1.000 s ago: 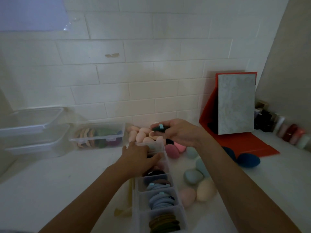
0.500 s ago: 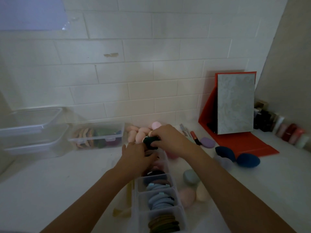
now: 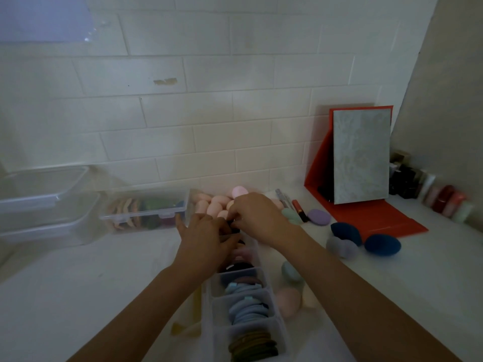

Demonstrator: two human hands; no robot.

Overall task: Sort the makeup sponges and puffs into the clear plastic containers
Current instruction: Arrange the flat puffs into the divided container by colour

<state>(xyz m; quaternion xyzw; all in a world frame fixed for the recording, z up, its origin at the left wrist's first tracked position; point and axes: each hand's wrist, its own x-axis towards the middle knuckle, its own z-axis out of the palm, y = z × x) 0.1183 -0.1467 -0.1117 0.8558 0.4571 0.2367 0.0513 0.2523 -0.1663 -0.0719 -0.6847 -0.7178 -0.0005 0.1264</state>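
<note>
Far out at nine o'clock: stacked clear tubs, then a clear box of flat puffs. At centre: left hand, fingers bent into the far end of the divided tray, grip hidden, cannot tell. Touching it at one o'clock: right hand, fingers curled narrow, pinching a dark puff over that far compartment. At three o'clock: loose blue sponges on the counter.

We see only two slim forearms and their hands, the left hand and the right hand, bare from the frame's lower edge to the fingertips. Our view is too dim and blurred for nails or finer marks.
</note>
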